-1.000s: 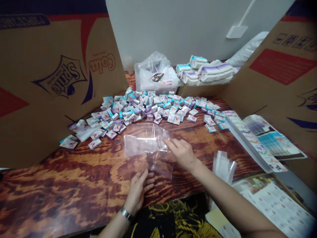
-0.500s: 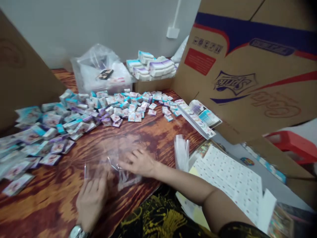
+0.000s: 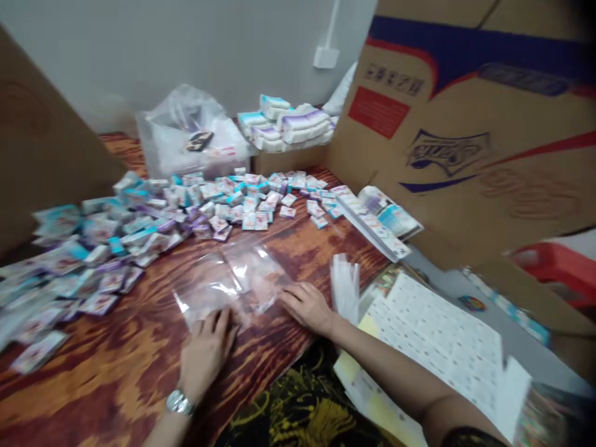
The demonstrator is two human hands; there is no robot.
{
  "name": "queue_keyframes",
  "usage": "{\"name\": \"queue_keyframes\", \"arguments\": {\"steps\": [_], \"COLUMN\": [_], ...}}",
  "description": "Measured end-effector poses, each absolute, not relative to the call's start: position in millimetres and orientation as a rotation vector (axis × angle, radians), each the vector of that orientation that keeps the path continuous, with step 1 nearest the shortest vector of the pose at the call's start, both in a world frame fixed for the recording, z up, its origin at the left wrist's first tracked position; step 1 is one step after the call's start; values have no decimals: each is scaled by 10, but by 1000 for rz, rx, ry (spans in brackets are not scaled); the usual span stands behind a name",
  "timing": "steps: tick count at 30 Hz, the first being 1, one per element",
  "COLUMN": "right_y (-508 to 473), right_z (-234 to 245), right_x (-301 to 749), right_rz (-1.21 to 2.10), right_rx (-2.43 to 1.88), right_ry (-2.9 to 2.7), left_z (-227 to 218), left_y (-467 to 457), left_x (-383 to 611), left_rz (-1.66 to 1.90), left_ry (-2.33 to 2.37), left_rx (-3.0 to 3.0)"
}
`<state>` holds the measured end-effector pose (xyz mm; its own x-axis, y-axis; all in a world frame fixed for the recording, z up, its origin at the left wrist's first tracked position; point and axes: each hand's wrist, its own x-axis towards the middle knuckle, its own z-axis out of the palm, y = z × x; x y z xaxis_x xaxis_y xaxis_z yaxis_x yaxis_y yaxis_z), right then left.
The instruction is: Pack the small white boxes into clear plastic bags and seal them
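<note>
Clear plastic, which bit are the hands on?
The flat, shiny clear plastic on the table, touched by the left hand and right hand. The puffy plastic bag is near the wall; the pale strips are apart, further right.

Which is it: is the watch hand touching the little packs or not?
Apart: the head view shows tabletop between the left hand and the little packs.

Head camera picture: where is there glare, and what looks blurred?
Head view: white glare on the clear plastic; same head view: smeared lettering on the right-hand cardboard box, and soft edges on the small packets at lower left.
</note>
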<state>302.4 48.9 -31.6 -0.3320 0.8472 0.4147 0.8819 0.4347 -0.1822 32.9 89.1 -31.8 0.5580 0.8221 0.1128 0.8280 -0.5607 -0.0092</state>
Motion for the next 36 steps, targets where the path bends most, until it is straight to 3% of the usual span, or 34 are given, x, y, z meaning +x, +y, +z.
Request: {"name": "queue_keyframes", "arguments": {"steps": [6, 11, 14, 21, 36], "right_y": [-70, -577, -795, -963, -1247], "right_z": [-266, -441, -474, -444, -652], "right_x": [4160, 4809, 4892, 4793, 4865], "right_rz": [-317, -19, 8, 157, 176], "right_rx": [-1964, -2216, -2235, -2140, -1930], "right_ry": [-1739, -1628, -1708, -2274, -2397], "left_z": [-190, -83, -138, -372, -431], "left_y": [902, 753, 634, 468, 239], "left_x": [364, 1073, 1754, 2743, 3002], "left_rz": [-186, -777, -1016, -888, -867], "left_ry": [-1416, -1371, -1730, -1862, -1403], "left_rx": [-2726, -3269, -3709, -3738, -3970]}}
